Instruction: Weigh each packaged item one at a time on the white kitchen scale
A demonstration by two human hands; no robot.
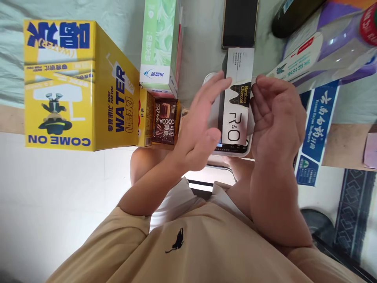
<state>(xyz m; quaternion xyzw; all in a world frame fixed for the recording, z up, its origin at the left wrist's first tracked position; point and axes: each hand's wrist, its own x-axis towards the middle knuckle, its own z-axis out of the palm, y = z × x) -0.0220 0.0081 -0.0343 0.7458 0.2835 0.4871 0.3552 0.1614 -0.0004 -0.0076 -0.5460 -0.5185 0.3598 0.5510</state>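
Note:
A narrow white and black toothpaste box (pixel 235 112) marked "Bamboo Charcoal" and "R&O" lies lengthwise between my hands. It rests over a pale-rimmed container or tray (pixel 251 148), mostly hidden, with dark printed items at its near end. My left hand (pixel 198 125) hovers along the box's left side, fingers stretched forward and thumb apart. On the right, my right hand (pixel 273 114) is loosely cupped with its palm towards the box, holding nothing visible. Whether its fingertips touch the box's edge, I cannot tell.
Left stand a large yellow carton (pixel 118 94), a green toothpaste box (pixel 160 47) and a brown cocoa snack pack (pixel 165 121). A phone (pixel 240 21) lies beyond. To the right are a clear plastic bottle (pixel 332 47), a dark bottle (pixel 290 17) and a blue toothpaste box (pixel 316 133) overhanging the table edge.

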